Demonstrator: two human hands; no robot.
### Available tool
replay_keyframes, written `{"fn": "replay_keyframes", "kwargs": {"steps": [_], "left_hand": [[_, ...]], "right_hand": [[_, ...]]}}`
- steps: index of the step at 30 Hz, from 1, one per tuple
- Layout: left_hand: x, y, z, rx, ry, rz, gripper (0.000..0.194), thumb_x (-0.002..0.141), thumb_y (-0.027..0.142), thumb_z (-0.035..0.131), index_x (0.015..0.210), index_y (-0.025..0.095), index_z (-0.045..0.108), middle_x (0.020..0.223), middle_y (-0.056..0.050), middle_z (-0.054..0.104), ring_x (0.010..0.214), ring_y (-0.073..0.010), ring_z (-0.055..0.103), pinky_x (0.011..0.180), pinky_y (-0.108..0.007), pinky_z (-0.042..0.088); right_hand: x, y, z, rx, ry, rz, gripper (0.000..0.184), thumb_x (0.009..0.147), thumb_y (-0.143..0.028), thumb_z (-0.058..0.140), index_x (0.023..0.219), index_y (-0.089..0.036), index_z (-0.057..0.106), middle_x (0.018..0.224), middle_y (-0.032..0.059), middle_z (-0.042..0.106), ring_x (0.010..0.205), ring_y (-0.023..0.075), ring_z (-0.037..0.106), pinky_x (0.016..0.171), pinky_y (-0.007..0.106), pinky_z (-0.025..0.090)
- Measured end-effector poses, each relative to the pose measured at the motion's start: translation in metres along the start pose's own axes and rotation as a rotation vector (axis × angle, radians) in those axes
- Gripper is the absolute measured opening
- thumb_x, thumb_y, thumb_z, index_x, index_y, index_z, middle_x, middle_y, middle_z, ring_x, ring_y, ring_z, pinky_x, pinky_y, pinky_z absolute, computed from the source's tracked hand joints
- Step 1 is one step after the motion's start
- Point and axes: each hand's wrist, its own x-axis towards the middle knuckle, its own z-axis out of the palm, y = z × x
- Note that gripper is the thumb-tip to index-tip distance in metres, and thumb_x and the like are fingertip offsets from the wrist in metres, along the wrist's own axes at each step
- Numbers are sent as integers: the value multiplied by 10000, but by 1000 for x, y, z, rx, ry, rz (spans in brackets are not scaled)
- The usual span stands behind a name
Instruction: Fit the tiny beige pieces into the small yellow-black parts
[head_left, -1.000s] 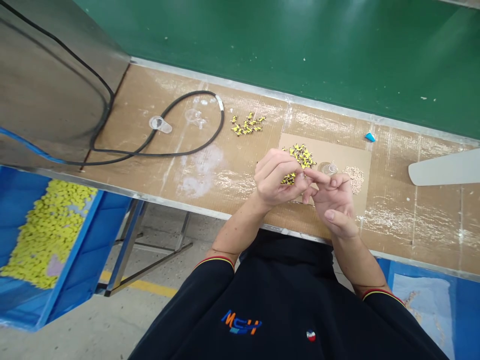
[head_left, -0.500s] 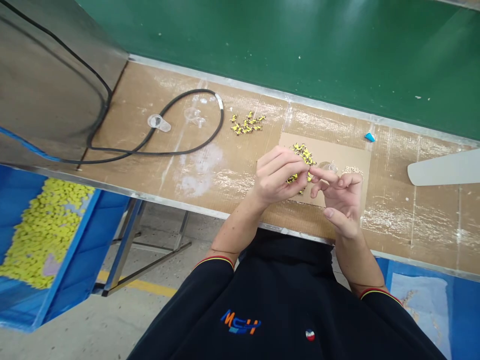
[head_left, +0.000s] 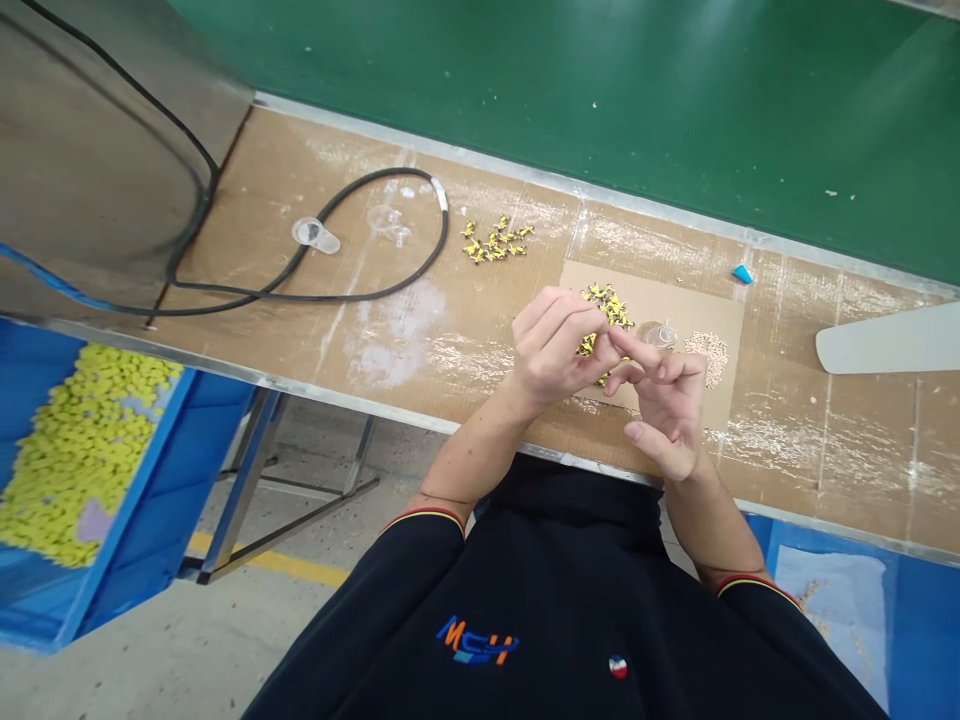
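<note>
Closer together than a moment ago, the right hand [head_left: 667, 410] now meets the left hand [head_left: 551, 350] at the fingertips; whether they pinch anything is hidden. Yellow-and-black parts [head_left: 606, 305] lie just beneath on a cardboard sheet [head_left: 697, 290]. Black cable [head_left: 360, 297] curves across the surface [head_left: 465, 380]. An "MSH" logo [head_left: 478, 640] marks the black shirt [head_left: 570, 600].

Left hand [head_left: 551, 350] and right hand [head_left: 667, 415] meet fingertip to fingertip over yellow parts [head_left: 606, 306] on cardboard [head_left: 720, 290].
</note>
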Motion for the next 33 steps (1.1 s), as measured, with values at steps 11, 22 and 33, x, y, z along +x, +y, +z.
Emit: {"fn": "replay_keyframes", "kwargs": {"steps": [11,22,33], "left_hand": [[-4,8,2,16,115,-76,91,837,146,571,859,228,537,699,24,634,671,-139,639,615,-290,521],[-5,12,5,-117,176,-96,113,964,252,501,854,232,506,645,31,555,641,-139,609,566,-297,480],[-6,-21,4,-184,-70,-268,180,955,253,732,850,210,593,745,31,681,691,-85,598,632,-226,479]], "right_hand": [[0,0,11,180,-81,52,559,753,-392,804,908,-316,273,1585,70,579,1287,322,634,824,525,590],[6,-2,8,338,-8,9,495,731,-480,785,954,-334,368,1397,34,684,1114,293,637,687,453,586],[19,-16,-55,122,359,-319,490,693,-438,942,880,-351,497,567,-88,388,499,156,382,407,283,333]]}}
